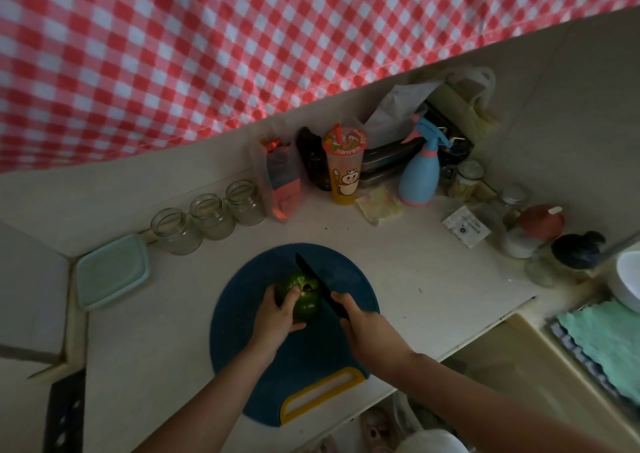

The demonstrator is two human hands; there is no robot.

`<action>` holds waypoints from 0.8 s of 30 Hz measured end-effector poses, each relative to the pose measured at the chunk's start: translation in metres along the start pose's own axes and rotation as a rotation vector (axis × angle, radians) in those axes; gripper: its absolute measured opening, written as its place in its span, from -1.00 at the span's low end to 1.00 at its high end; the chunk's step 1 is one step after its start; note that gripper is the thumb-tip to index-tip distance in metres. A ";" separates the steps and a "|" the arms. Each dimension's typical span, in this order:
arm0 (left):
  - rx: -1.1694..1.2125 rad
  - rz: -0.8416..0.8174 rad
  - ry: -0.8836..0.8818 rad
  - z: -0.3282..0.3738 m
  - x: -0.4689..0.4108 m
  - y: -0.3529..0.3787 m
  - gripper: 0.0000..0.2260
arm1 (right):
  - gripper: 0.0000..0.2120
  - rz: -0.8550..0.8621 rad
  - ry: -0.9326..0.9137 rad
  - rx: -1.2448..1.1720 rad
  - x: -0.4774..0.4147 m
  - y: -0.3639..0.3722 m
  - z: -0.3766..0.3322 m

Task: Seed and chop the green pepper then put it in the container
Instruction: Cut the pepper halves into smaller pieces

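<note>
So the green bell pepper [306,302] sits on the round dark-blue plastic cutting board [242,335] on the white countertop [433,272], with the left hand [277,314] wrapped round it from the near side and the right hand [363,328] just right of it gripping the black knife [313,276], blade across the pepper's top. Off to the board's left is the pale-teal square plastic container [112,270], and a row of three clear glass jars [211,215] runs from behind it along the back wall. Further right along the back stand the tall yellow printed plastic cup [344,172] and then the light-blue plastic spray bottle [420,175].
</note>
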State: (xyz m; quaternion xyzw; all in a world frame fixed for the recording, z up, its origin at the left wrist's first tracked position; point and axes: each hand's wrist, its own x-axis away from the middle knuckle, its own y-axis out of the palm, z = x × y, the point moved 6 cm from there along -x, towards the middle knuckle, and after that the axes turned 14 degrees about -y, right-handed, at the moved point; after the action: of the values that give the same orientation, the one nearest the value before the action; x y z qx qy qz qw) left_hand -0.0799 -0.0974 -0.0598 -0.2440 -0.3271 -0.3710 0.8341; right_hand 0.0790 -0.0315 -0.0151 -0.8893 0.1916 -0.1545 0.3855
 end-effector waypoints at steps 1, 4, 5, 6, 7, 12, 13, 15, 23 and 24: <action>-0.052 0.039 0.013 -0.001 -0.001 -0.003 -0.48 | -0.56 0.009 0.005 -0.012 0.001 0.003 -0.001; -0.203 0.154 0.048 -0.002 0.000 -0.015 -0.48 | -0.56 0.010 0.016 -0.033 0.003 0.013 -0.008; -0.231 0.175 0.073 -0.001 0.000 -0.020 -0.50 | -0.56 0.006 0.021 -0.038 0.004 0.015 -0.010; -0.236 0.181 0.095 0.000 0.000 -0.024 -0.54 | -0.56 0.002 0.024 -0.043 0.004 0.018 -0.011; -0.231 0.177 0.119 0.002 0.000 -0.027 -0.57 | -0.56 0.000 0.027 -0.043 0.005 0.019 -0.013; -0.271 0.127 0.216 0.005 0.000 -0.038 -0.62 | -0.57 0.016 0.034 -0.059 0.004 0.023 -0.021; -0.278 0.103 0.212 0.004 0.002 -0.039 -0.57 | -0.57 0.021 0.034 -0.069 0.003 0.023 -0.023; -0.342 0.054 0.222 0.002 0.003 -0.042 -0.36 | -0.58 0.029 0.031 -0.088 0.001 0.025 -0.026; -0.498 0.035 0.286 0.000 0.001 -0.043 -0.22 | -0.58 0.050 0.025 -0.092 -0.006 0.026 -0.031; -0.494 0.039 0.294 0.000 0.001 -0.044 -0.24 | -0.58 0.052 0.026 -0.090 -0.006 0.026 -0.030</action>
State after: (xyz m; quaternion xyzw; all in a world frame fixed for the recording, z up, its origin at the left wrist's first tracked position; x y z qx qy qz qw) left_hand -0.1133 -0.1244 -0.0522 -0.3895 -0.0976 -0.4545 0.7951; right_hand 0.0552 -0.0641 -0.0157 -0.8984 0.2264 -0.1471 0.3464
